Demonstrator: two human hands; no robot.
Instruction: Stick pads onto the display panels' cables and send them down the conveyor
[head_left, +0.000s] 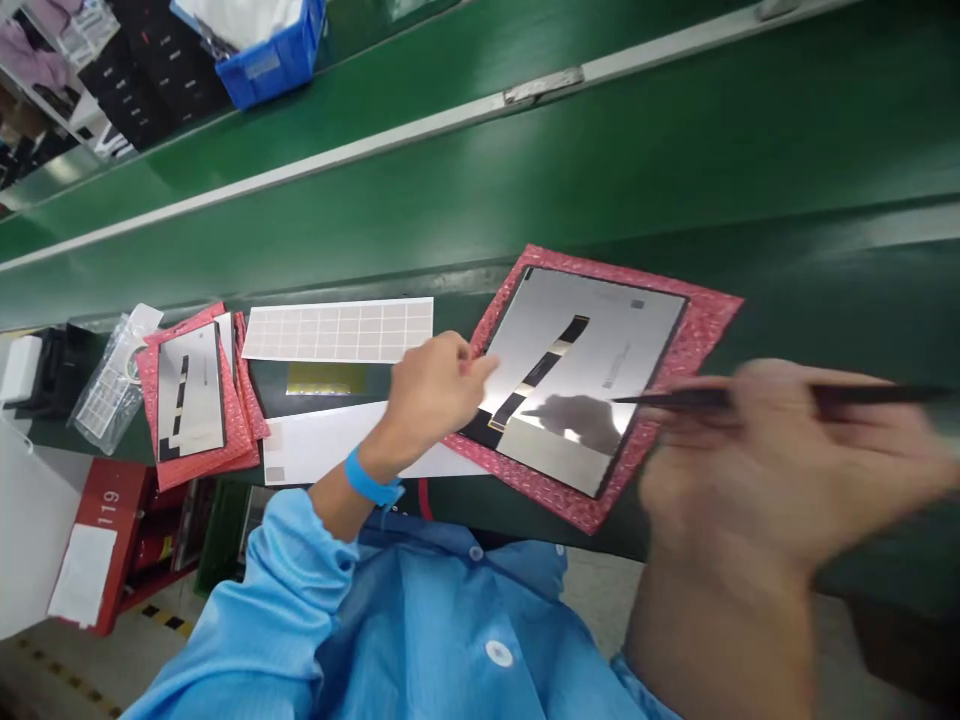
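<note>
**Display panel on red bubble wrap, one hand at its edge, a tool above it**

A silver display panel (622,330) lay face down on a red bubble-wrap bag (705,320), at the near edge of a green conveyor belt (600,150) and tilted in the head view. A black and gold flex cable (541,372) ran diagonally across the panel's back, from its lower left corner toward the middle.

The left hand (431,395), with a blue wrist strap (369,482) above a light blue sleeve, rested at the panel's left edge. Its fingers were bent and their tips touched the edge where panel and bubble wrap met. Whether they pinched anything could not be told.

The right hand (772,470) was blurred and close to the camera, to the right of the panel. It was closed around a dark slender tool (720,398), whose tip pointed left over the panel's lower right part, above a dark shadow on the silver. The blur hid whether the tip touched the surface.

Left of the left hand lay a white sheet of gridded labels (337,330), a small gold piece (326,378) just below it, and a plain white sheet (322,450) nearer the body. Farther left, a second panel (196,395) sat on more red bubble-wrap bags beside a clear plastic bag (112,385). A blue bin (270,60) stood on the far side of the belt.
</note>
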